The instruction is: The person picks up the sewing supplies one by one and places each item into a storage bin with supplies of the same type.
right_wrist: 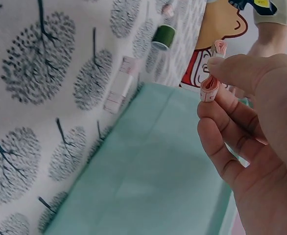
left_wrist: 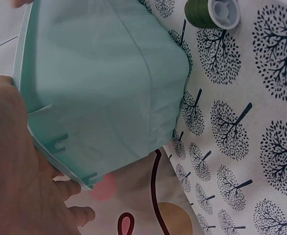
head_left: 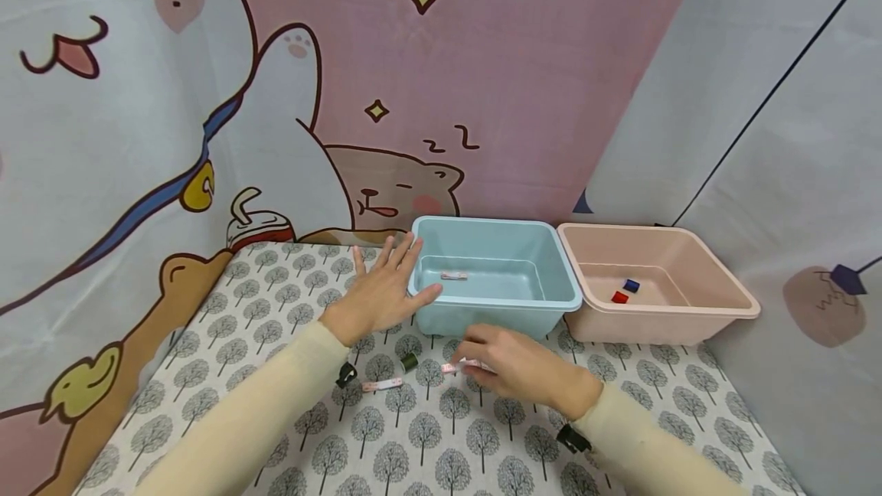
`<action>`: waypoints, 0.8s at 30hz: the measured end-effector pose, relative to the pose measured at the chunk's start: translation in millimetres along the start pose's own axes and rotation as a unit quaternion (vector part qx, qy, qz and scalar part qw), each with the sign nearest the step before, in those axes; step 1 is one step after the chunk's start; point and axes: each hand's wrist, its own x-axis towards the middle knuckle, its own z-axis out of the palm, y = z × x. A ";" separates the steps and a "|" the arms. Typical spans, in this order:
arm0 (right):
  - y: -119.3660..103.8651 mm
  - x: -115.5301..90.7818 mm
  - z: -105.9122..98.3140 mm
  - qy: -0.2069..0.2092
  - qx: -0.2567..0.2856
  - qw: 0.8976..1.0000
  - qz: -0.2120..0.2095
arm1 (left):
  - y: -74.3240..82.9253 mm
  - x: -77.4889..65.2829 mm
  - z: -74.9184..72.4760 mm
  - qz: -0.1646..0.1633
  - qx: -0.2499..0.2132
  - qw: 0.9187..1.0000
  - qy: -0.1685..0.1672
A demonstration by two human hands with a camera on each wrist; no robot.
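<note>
My right hand (head_left: pixel 510 364) pinches a folded measuring tape (right_wrist: pixel 210 88), pink and white, between thumb and fingers in front of the light blue bin (head_left: pixel 496 316). Beneath it in the right wrist view, another folded tape (right_wrist: pixel 120 85) lies on the cloth beside the bin. My left hand (head_left: pixel 379 289) is at the bin's left rim, fingers spread and fairly straight. Between the hands stands a green thread spool (head_left: pixel 409 362). Left of the spool lies a further folded tape (head_left: pixel 382 385). Inside the blue bin rests one small pink-and-white tape (head_left: pixel 454 276).
Right against the blue bin stands a pink bin (head_left: pixel 664 324), with a red piece (head_left: pixel 619 298) and a blue piece (head_left: pixel 631 285) in it. A tree-patterned cloth (head_left: pixel 425 431) covers the table. Behind the bins hangs a cartoon-printed curtain (head_left: pixel 510 83).
</note>
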 end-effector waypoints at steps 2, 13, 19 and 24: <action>0.3 1.3 -3.8 0.004 -0.005 1.000 -0.003 | 0.0 -0.1 0.1 0.000 0.000 1.000 0.001; 2.8 8.7 -27.4 0.019 -0.009 1.000 -0.018 | -0.3 -0.1 2.3 -0.002 -0.006 1.000 0.001; 6.4 11.2 -38.7 0.026 -0.023 0.999 -0.016 | -1.0 -0.6 2.8 -0.003 -0.005 1.000 0.001; 14.4 12.5 -48.0 0.040 -0.022 0.999 -0.012 | -2.0 1.2 4.4 -0.003 -0.003 1.000 0.002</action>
